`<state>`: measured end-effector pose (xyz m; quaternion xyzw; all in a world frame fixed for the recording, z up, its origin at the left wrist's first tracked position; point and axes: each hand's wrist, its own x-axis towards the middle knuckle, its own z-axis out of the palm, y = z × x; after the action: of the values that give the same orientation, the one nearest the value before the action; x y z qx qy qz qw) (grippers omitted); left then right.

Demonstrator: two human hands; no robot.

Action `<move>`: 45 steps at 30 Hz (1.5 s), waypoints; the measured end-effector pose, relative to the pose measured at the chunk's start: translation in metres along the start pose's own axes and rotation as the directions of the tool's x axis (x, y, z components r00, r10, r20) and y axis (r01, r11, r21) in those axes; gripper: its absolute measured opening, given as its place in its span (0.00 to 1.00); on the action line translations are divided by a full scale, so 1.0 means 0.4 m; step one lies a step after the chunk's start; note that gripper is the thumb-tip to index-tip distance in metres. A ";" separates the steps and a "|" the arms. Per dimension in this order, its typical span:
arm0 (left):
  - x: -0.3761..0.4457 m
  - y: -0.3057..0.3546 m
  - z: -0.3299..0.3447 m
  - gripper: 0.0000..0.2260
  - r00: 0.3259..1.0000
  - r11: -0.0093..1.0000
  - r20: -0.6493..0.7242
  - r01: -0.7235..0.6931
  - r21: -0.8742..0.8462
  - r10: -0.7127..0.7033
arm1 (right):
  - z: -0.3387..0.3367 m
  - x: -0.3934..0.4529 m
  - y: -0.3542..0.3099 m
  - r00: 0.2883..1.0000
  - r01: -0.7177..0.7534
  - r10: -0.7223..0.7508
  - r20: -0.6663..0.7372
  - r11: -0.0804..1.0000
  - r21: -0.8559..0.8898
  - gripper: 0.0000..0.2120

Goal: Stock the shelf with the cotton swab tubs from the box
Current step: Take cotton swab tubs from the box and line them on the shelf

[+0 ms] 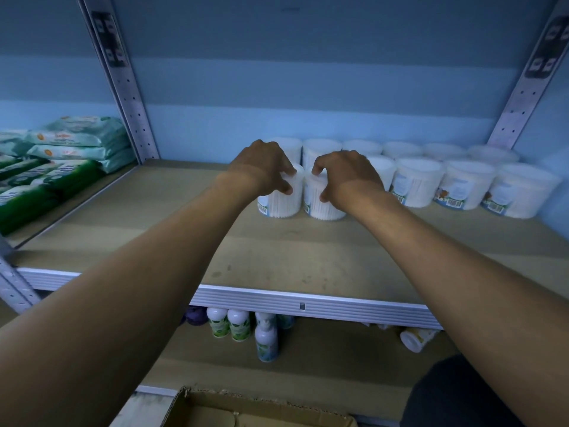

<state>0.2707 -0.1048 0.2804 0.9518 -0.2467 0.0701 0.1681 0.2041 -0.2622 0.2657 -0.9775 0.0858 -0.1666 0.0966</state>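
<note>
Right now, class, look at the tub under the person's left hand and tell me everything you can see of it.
The tub is a round, clear plastic container packed with upright white cotton swabs. A blue-edged label with a barcode shows low on its left side. It stands upright on the wooden shelf, close against the tub in the right hand. The left hand grips its top from above.

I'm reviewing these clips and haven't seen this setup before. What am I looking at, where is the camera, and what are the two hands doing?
No machine here: a person wears a camera on the head, looking forward and down along both bare arms. The left hand grips one cotton swab tub from above, and the right hand grips a second tub beside it, both standing on the wooden shelf. More tubs stand in rows to the right. An open cardboard box sits at the bottom edge.
</note>
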 end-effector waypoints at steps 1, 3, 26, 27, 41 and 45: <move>0.007 -0.002 0.003 0.21 1.000 1.000 -0.005 -0.007 0.002 0.007 | 0.003 0.007 0.001 1.000 -0.002 0.002 -0.005 1.000 -0.005 0.22; 0.021 -0.005 0.010 0.21 1.000 1.000 -0.015 -0.017 -0.004 0.016 | 0.012 0.020 0.004 1.000 0.005 -0.006 -0.025 1.000 -0.010 0.21; 0.139 -0.033 0.045 0.20 0.998 1.000 -0.062 -0.011 -0.027 0.009 | 0.071 0.114 0.023 0.989 0.056 -0.064 -0.137 0.996 -0.062 0.14; 0.140 -0.033 0.046 0.20 0.998 1.000 -0.065 -0.015 -0.021 0.013 | 0.071 0.116 0.023 0.989 0.056 -0.065 -0.135 0.996 -0.067 0.14; 0.107 -0.038 0.055 0.20 0.994 0.997 -0.085 -0.058 0.046 0.062 | 0.068 0.105 0.051 0.997 0.061 -0.059 -0.052 0.998 0.029 0.24; 0.090 -0.034 0.049 0.23 0.995 0.994 -0.056 -0.079 0.077 0.083 | 0.049 0.085 0.081 0.994 0.106 -0.104 -0.019 0.990 0.098 0.29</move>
<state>0.3095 -0.1167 0.2661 0.9442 -0.2771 0.1143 0.1365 0.2381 -0.2972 0.2510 -0.9735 0.0266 -0.1822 0.1353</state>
